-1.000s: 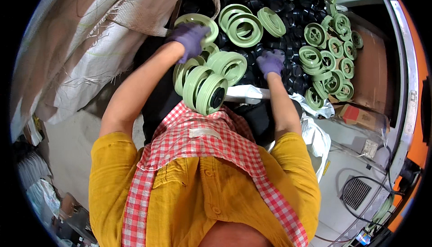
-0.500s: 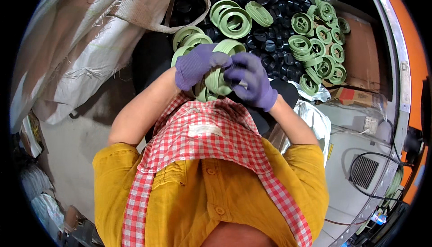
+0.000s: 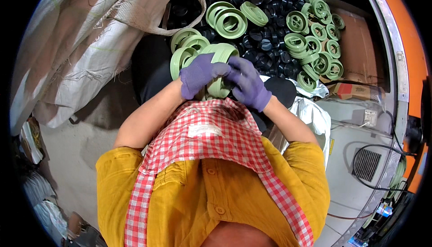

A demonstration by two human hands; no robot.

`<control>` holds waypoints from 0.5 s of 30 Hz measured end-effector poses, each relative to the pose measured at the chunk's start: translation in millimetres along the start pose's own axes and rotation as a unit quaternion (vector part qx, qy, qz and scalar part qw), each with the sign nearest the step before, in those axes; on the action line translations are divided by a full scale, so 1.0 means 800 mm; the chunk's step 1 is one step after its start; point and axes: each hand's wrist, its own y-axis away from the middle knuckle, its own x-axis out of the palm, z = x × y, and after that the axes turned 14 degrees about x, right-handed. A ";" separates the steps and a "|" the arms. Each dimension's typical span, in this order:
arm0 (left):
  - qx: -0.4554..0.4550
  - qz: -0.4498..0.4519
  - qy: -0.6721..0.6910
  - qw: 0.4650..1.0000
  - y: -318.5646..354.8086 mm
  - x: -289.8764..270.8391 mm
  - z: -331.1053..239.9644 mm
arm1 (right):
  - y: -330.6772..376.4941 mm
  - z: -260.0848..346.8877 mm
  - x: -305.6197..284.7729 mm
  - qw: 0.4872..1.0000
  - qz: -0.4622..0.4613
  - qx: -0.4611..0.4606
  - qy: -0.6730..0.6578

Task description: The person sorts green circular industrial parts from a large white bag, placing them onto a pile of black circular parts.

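Note:
In front of my chest, both hands, in purple gloves, are on a pale green plastic ring [image 3: 224, 51]. My left hand [image 3: 196, 77] is closed on its left side, thumb pointing inward. My right hand [image 3: 250, 85] curls its fingers around the right side, and the fingertips of the two hands nearly meet. Part of the ring is hidden behind the gloves. More green rings lie just beyond my left hand, and a stacked pair of round green rings [image 3: 230, 23] sits farther off on a heap of black plastic caps [image 3: 265, 44].
Smaller green rings with crossbars [image 3: 321, 62] are heaped at the far right, beside brown cardboard [image 3: 360, 44]. A large white woven sack [image 3: 90, 44] with a strap fills the left. An orange-edged machine frame [image 3: 400, 67] and a black cable [image 3: 355, 170] are on the right.
My right hand's fingers have drawn in closer against the ring. Both hands stay together, with the left grip little changed. The whole view has shifted slightly.

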 end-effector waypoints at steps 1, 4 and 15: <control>-0.044 -0.017 0.053 0.997 0.001 0.000 0.001 | -0.001 0.003 -0.002 1.000 0.010 -0.014 0.025; -0.005 -0.045 0.028 0.999 0.007 0.013 0.018 | 0.004 -0.002 0.000 0.993 0.038 0.094 -0.054; 0.001 -0.128 0.012 0.992 0.016 0.042 0.044 | 0.000 -0.042 -0.014 0.813 0.214 0.344 -0.417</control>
